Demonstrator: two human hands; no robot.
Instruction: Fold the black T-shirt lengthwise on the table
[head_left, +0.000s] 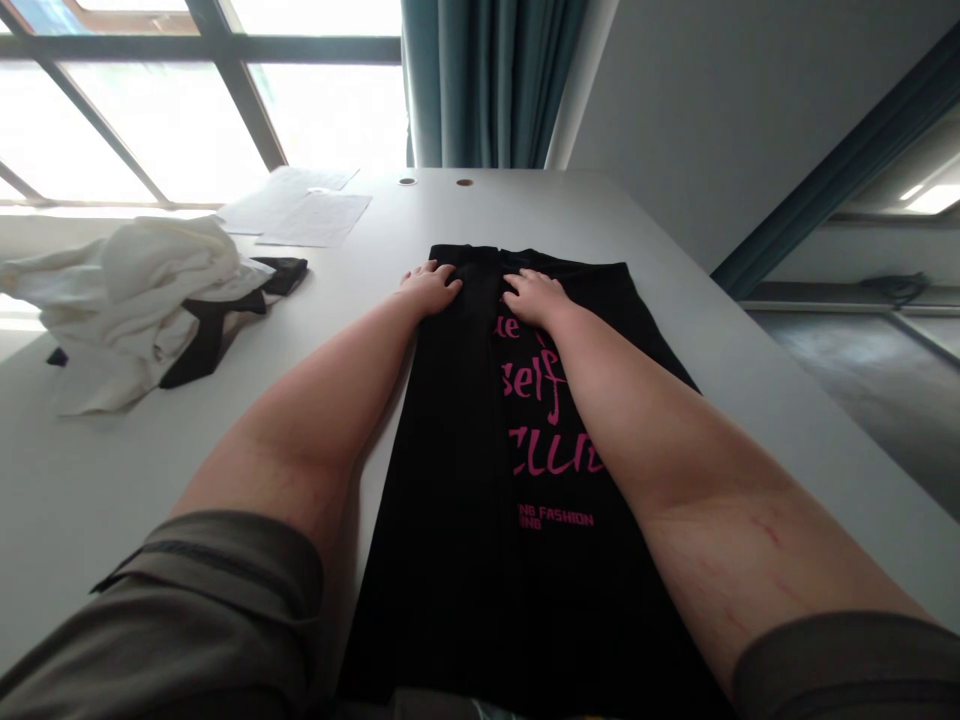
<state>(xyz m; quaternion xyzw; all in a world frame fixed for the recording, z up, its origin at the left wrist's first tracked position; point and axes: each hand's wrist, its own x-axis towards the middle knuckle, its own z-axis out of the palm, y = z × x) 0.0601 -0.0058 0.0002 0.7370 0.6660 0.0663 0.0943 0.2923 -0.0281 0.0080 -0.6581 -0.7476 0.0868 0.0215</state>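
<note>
A black T-shirt (pixel 457 480) with pink lettering lies flat on the white table, its left part folded inward over the print. Resting on that folded strip near the far end, my left hand (pixel 431 288) has its fingers spread on the cloth and the left edge. My right hand (pixel 536 297) lies on the shirt just right of the fold line, fingers extended over the top of the lettering. Both arms reach forward across the garment, and the right forearm covers some of the print. The shirt's near end runs out of the bottom of the view.
A crumpled heap of white and black clothing (pixel 142 300) sits on the table (pixel 660 290) at left. Sheets of paper (pixel 315 220) lie behind it. Two round holes are near the table's far edge. A teal curtain (pixel 487 90) hangs beyond, beside a window (pixel 322 100).
</note>
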